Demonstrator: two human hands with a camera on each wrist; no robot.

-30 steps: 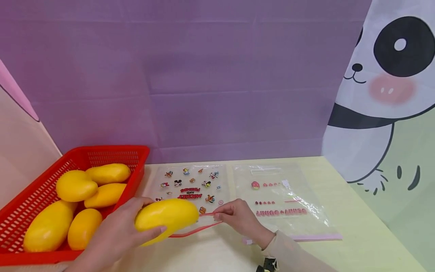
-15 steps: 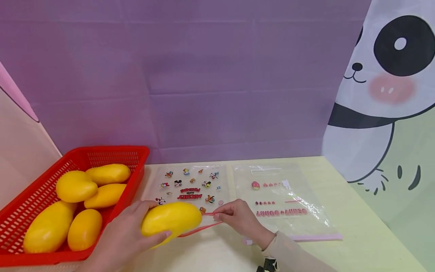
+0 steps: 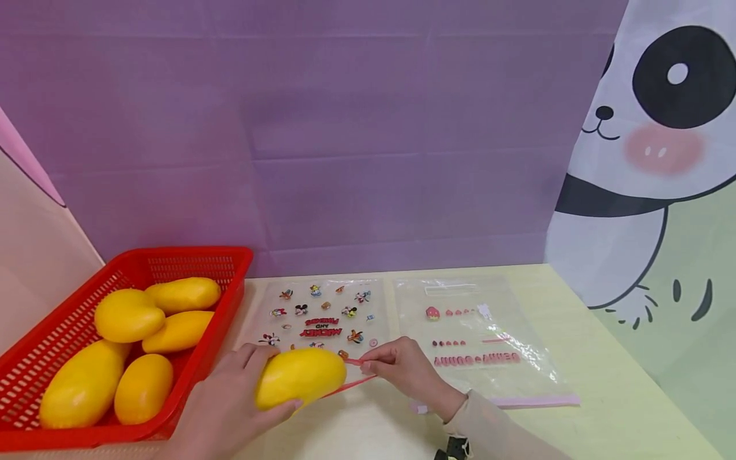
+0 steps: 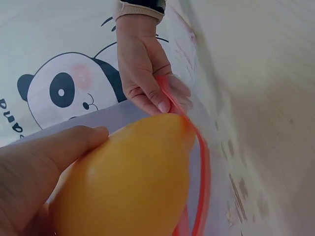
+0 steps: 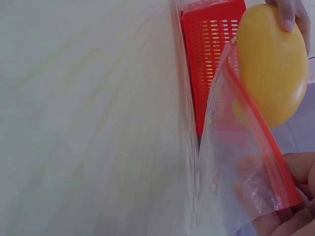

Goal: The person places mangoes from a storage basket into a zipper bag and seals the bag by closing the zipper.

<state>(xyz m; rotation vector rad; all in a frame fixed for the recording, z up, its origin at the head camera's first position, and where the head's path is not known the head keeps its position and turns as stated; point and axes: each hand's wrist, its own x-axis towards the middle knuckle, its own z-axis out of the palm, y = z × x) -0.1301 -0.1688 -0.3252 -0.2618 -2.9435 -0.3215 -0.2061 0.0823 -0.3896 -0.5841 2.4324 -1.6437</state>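
Observation:
My left hand (image 3: pixel 236 396) grips a yellow mango (image 3: pixel 301 377) from its left side, thumb toward me. The mango's far end is at the mouth of a clear zip bag (image 3: pixel 322 306) printed with cartoon figures and edged in red. With thumb and fingers, my right hand (image 3: pixel 402 370) pinches the right end of the red zip edge (image 5: pixel 266 137), and the mouth gapes. In the right wrist view the mango (image 5: pixel 273 66) overlaps the bag's opening; how far inside it sits I cannot tell. The left wrist view shows the red strip (image 4: pixel 203 182) beside the mango (image 4: pixel 133 182).
A red basket (image 3: pixel 238 281) with several mangoes (image 3: pixel 129 315) stands at the left. Another clear bag (image 3: pixel 466 326), with pink print and a pink edge, lies flat to the right. Behind the pale table (image 3: pixel 609 383) hangs a purple backdrop (image 3: pixel 345 140).
My left hand and the mango have moved right and slightly toward me, closer to the right hand along the bag's mouth. The right hand keeps its place on the red edge.

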